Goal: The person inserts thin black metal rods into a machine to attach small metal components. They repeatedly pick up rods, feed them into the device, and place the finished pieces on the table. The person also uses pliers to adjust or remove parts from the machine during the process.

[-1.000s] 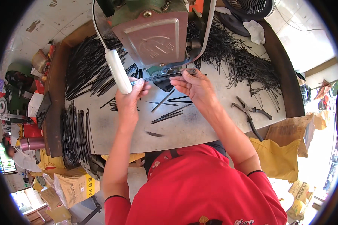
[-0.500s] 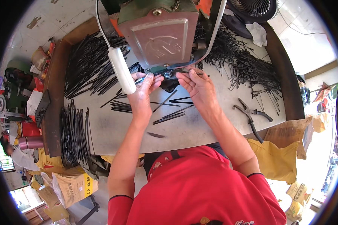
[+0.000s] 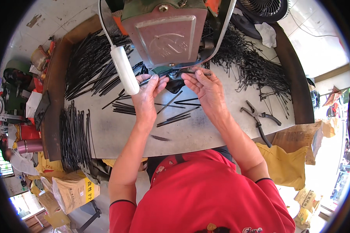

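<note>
Under the green press machine (image 3: 165, 33), at its nose, both hands pinch one thin black strip (image 3: 190, 72) level so it sits square in the tool: the left hand (image 3: 147, 93) has its fingertips closed on the near end, the right hand (image 3: 204, 87) on the far end. More loose black strips (image 3: 175, 112) lie on the table (image 3: 190, 134) just below the machine, and pliers (image 3: 258, 116) rest to its lower right

Black strips (image 3: 171, 101) lie on a grey worktop (image 3: 190, 134) below the brown-plated green machine (image 3: 165, 33); left of it hangs a white handle (image 3: 124, 75); black-handled pliers (image 3: 259, 118) right.
</note>
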The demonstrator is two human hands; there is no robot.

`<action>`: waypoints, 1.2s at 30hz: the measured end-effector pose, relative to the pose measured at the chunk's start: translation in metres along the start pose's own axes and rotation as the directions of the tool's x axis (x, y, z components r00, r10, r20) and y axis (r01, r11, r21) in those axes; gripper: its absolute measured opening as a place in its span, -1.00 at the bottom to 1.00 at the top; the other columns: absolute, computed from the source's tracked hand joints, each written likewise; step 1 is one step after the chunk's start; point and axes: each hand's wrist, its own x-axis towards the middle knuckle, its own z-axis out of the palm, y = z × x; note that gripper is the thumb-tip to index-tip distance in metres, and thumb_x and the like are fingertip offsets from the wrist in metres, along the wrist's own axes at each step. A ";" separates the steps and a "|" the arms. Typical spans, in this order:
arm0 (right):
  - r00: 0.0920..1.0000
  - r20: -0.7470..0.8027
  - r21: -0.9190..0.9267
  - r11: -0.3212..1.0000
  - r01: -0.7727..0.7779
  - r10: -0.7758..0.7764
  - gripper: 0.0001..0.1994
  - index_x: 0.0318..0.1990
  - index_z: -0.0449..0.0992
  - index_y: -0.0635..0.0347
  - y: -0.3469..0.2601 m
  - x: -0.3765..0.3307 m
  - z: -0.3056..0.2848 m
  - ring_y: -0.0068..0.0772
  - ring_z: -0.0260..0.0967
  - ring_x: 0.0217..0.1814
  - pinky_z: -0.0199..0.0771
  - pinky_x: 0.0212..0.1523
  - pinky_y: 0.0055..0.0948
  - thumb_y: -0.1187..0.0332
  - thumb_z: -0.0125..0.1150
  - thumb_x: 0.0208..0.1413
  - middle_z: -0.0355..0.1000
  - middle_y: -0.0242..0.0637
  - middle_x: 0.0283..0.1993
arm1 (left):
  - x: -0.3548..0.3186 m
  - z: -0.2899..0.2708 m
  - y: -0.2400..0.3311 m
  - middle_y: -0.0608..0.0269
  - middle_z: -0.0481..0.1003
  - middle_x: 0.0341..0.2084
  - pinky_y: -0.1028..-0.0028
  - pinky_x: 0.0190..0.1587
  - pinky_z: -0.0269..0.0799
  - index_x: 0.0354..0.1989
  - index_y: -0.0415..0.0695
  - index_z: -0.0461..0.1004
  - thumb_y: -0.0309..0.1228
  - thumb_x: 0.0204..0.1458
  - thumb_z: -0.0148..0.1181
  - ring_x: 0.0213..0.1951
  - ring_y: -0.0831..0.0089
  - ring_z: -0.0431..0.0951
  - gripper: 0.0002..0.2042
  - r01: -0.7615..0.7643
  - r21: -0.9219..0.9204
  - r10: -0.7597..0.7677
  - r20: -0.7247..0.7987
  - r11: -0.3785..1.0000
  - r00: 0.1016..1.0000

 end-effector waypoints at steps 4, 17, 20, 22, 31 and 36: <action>1.000 0.017 -0.006 1.000 0.006 -0.006 -0.84 -0.14 0.35 0.33 -0.001 -0.001 0.001 -0.20 0.50 -0.08 0.57 -0.06 -0.39 0.42 0.06 0.21 0.45 -0.02 -0.17 | -0.001 -0.002 -0.001 -0.14 0.50 -0.28 0.52 -0.19 0.59 -0.18 -0.26 0.19 -0.57 0.10 0.12 -0.24 0.23 0.61 -0.78 -0.002 -0.019 0.001 -0.004 1.000 1.000; 0.999 0.018 0.049 0.998 0.049 -0.050 -0.78 -0.17 0.30 0.31 0.006 -0.005 0.006 -0.17 0.49 -0.07 0.54 -0.04 -0.36 0.29 -0.03 0.28 0.46 0.05 -0.16 | -0.005 0.009 0.002 -0.12 0.49 -0.28 0.52 -0.19 0.61 -0.18 -0.31 0.19 -0.59 0.10 0.09 -0.23 0.18 0.61 -0.79 -0.041 -0.083 0.028 -0.148 0.996 0.989; 0.993 0.037 -0.114 0.987 0.116 -0.112 -0.77 -0.17 0.28 0.29 0.003 -0.011 0.009 -0.17 0.49 -0.06 0.53 -0.03 -0.34 0.27 -0.05 0.29 0.45 0.06 -0.15 | -0.005 0.006 0.001 -0.10 0.46 -0.28 0.51 -0.20 0.61 -0.15 -0.36 0.17 -0.57 0.10 0.10 -0.25 0.18 0.61 -0.75 -0.045 -0.117 0.024 -0.173 0.992 0.985; 0.988 0.043 -0.131 0.980 0.152 -0.148 -0.77 -0.16 0.27 0.29 0.008 -0.014 0.009 -0.16 0.49 -0.06 0.52 -0.02 -0.33 0.26 -0.05 0.29 0.45 0.06 -0.15 | -0.006 0.005 0.001 -0.10 0.45 -0.26 0.50 -0.19 0.62 -0.13 -0.36 0.16 -0.57 0.10 0.10 -0.24 0.17 0.61 -0.74 -0.036 -0.115 0.016 -0.166 0.993 0.986; 0.977 0.032 -0.091 0.972 0.215 -0.213 -0.75 -0.13 0.28 0.31 0.016 -0.013 0.012 -0.14 0.47 -0.03 0.50 0.02 -0.31 0.26 -0.04 0.29 0.42 0.05 -0.10 | -0.008 0.007 -0.006 -0.18 0.48 -0.28 0.53 -0.22 0.62 -0.18 -0.33 0.15 -0.57 0.09 0.11 -0.24 0.16 0.61 -0.75 0.020 -0.159 -0.042 -0.135 0.987 0.990; 0.975 0.031 -0.089 0.970 0.224 -0.222 -0.77 -0.12 0.28 0.32 0.017 -0.015 0.011 -0.14 0.47 -0.02 0.50 0.03 -0.31 0.29 -0.04 0.29 0.42 0.03 -0.09 | -0.008 0.006 -0.005 -0.17 0.49 -0.29 0.55 -0.23 0.63 -0.20 -0.34 0.18 -0.58 0.10 0.10 -0.25 0.17 0.61 -0.79 0.070 -0.236 -0.101 -0.124 0.969 0.987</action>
